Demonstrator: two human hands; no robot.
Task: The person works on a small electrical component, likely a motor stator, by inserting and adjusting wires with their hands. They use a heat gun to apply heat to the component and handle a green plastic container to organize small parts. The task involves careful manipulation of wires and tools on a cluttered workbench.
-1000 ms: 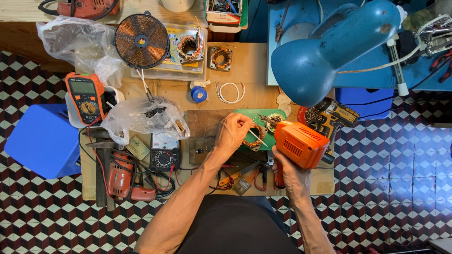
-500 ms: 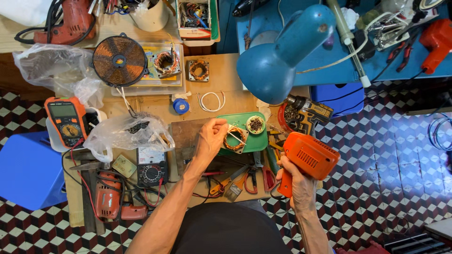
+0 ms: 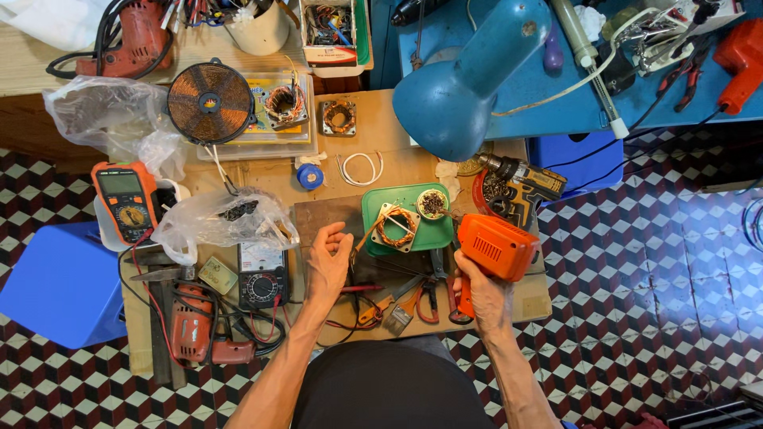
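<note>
**Orange drill in my right hand, left hand curled by the green tray**

I am gripping an orange power drill (image 3: 493,248) in my right hand (image 3: 480,295), my fingers wrapping tight around its handle and holding its body up over the right end of the wooden workbench (image 3: 397,163). My left hand (image 3: 328,260) is hovering just left of the green tray (image 3: 373,208), fingers loosely curling inward with the thumb near the fingertips; whether they are pinching anything I cannot tell. A thin wire seems to be running from that hand toward the copper coil (image 3: 395,226) lying in the tray, beside a small round cup (image 3: 431,204). Pliers (image 3: 425,295) and red-handled tools are lying on the bench between my wrists. A black analog meter (image 3: 261,276) is sitting left of my left hand, under a crumpled plastic bag (image 3: 226,218). A blue desk lamp (image 3: 461,87) is hanging over the bench's far edge.
</note>
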